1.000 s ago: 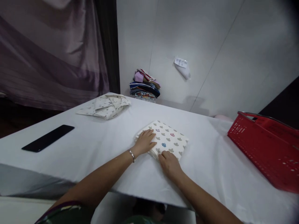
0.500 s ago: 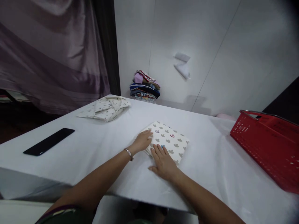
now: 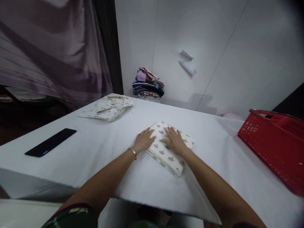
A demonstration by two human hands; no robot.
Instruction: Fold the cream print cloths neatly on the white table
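A folded white cloth (image 3: 163, 154) with a grey print and a few small dark motifs lies on the white-covered table (image 3: 99, 167) in front of me. My left hand (image 3: 143, 139) rests at its left edge, fingers spread and reaching onto the fabric. Flat on top of the cloth lies my right hand (image 3: 175, 141), its fingers apart. Neither hand grips the fabric. The layered fold edges show along the cloth's near side. A bracelet (image 3: 133, 153) circles my left wrist.
Another white printed cloth (image 3: 109, 109) lies loosely folded at the table's far left. A black phone-like slab (image 3: 51, 142) is nearer on the left. A red basket (image 3: 273, 148) stands at the right. Stacked folded fabrics (image 3: 148, 84) are behind the table, by the wall.
My right hand has moved from the cloth's near edge up onto its middle. My left hand stays at the left edge. The cloth's near fold edge is now uncovered.
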